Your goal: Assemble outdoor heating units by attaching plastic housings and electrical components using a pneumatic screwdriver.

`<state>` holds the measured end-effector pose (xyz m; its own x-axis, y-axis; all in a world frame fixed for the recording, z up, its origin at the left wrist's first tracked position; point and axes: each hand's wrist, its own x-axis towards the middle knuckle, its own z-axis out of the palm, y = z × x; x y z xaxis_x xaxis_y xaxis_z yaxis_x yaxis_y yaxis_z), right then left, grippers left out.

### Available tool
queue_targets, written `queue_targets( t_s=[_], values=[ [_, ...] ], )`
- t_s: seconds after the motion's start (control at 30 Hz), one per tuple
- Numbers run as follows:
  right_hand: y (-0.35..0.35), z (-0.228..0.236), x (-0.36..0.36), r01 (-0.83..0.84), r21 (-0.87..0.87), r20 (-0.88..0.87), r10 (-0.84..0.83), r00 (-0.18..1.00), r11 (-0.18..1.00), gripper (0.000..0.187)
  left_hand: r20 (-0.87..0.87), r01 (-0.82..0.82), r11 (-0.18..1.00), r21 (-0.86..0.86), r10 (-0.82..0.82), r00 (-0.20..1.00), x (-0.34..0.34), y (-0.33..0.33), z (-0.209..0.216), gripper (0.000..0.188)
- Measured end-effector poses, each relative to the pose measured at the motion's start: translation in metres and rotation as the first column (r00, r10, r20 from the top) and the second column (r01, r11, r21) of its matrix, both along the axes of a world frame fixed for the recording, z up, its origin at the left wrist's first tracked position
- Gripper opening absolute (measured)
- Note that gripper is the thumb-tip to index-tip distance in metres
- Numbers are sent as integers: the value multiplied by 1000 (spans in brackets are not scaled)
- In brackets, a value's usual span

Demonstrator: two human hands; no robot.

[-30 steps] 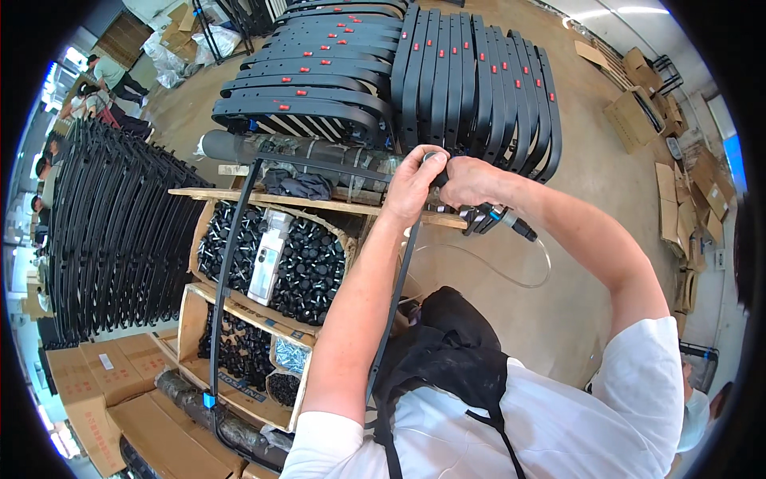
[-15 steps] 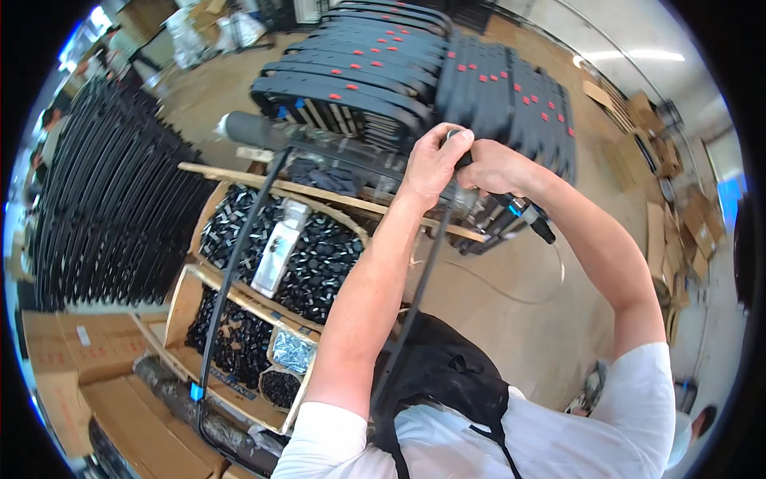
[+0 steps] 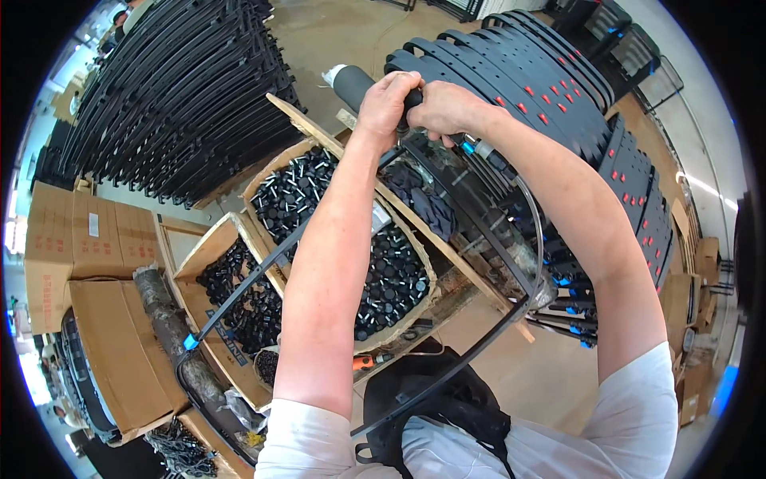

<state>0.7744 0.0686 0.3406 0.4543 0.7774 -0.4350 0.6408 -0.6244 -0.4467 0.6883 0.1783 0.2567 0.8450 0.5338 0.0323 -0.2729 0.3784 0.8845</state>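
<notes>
Both arms reach out to the far side of a black metal tube frame (image 3: 263,267). My right hand (image 3: 448,108) is closed around the handle of a black power driver (image 3: 412,99), which has a blue ring and a hose at its lower end. My left hand (image 3: 387,102) is closed on the driver's other side, up against my right. The driver stands over the far bar of the frame; its tip is mostly hidden by my left hand and wrist. From the driver a thin air hose (image 3: 533,203) curves down past the right side of the frame.
Below the frame are wooden bins of black-capped screws (image 3: 391,275) and small black parts (image 3: 239,291). A padded roll (image 3: 351,86) lies beyond my hands. Stacked black frames (image 3: 183,96) stand left, dark panels with red pieces (image 3: 527,80) right, cardboard boxes (image 3: 120,343) near left.
The view has turned right and nearer the bins. The tube frame now slants across the bins, and my hands with the driver have come to its far bar.
</notes>
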Motion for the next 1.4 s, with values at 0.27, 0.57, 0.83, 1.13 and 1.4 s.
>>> queue_targets(
  t_s=[0.27,0.57,0.83,1.13,1.4],
  values=[
    [8,-10,16,-25,-26,-71,23,997,999,32,-62,-10,1000,-23,9,998,9,4,-9,22],
    [17,-15,20,-119,-140,36,125,992,983,35,-33,-45,998,-48,44,999,6,1,-19,23],
    [18,-14,1,-101,-164,-19,99,995,981,34,-24,-74,997,7,74,997,-8,-1,-30,25],
    [21,-35,14,-14,-47,-153,6,988,999,15,38,-69,991,-117,74,997,-4,-10,-27,21],
    [28,-47,15,-84,8,-109,85,990,996,15,25,-101,992,-71,103,994,-6,-3,-22,21]
  ],
)
